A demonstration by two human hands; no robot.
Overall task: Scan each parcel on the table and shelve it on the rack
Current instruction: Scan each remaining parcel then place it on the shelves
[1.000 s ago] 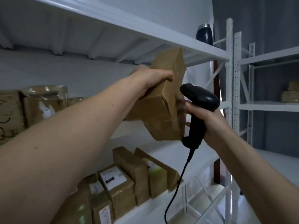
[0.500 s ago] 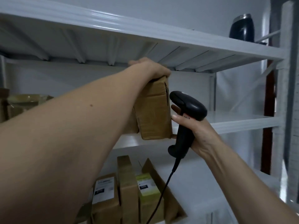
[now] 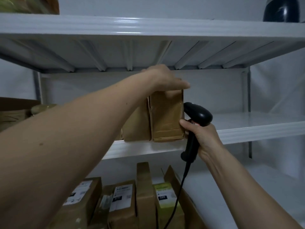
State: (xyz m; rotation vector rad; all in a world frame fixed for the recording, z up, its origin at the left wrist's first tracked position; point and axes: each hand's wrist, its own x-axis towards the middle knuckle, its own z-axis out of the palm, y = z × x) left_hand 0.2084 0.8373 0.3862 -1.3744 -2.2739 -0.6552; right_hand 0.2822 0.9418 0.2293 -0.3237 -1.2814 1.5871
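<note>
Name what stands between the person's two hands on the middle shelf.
In the head view, an upright brown parcel: the left hand rests on its top, and the right hand, gripping the scanner, touches its side.

— What sort of place is this?
— A parcel storeroom, or a small warehouse. White metal shelving (image 3: pixel 148 30) fills the wall above, behind and below both hands
— What else shows it?
— The right hand (image 3: pixel 202 138) grips a corded barcode scanner (image 3: pixel 197 118). Below the hands, taped cardboard parcels with printed shipping labels (image 3: pixel 123 197) stand in a row, and the left hand (image 3: pixel 162 78) rests on top of another brown parcel (image 3: pixel 166 116) on the shelf
</note>
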